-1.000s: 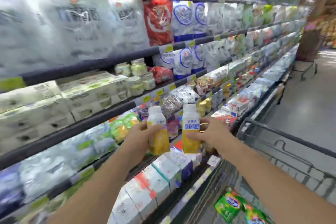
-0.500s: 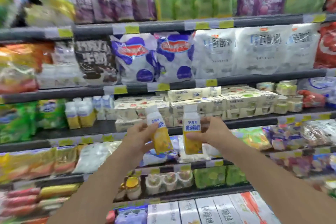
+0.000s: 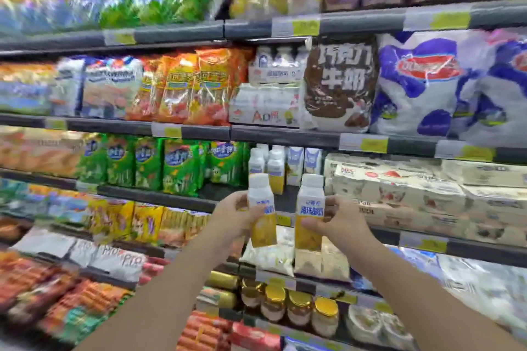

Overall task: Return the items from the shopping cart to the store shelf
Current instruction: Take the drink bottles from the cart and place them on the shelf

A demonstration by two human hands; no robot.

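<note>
I hold two white-and-yellow yogurt drink bottles up in front of a store shelf. My left hand [image 3: 232, 215] grips the left bottle [image 3: 261, 209], which tilts slightly. In my right hand [image 3: 338, 224] the right bottle [image 3: 309, 214] stands upright with its blue lettering facing me. Just behind them, on the third shelf [image 3: 159, 196], stand matching bottles [image 3: 269, 164] with an open gap in front of them. The shopping cart is out of view.
Green snack bags [image 3: 176, 165] fill the shelf left of the gap, and white boxed multipacks [image 3: 399, 188] sit to its right. Gold-lidded jars [image 3: 299, 308] stand on a lower shelf below my hands. Milk bags [image 3: 339, 82] are above.
The view has swung left along the shelves, leaving the cart behind. The matching bottles now sit directly behind my hands. Both hands still hold their bottles at the same height.
</note>
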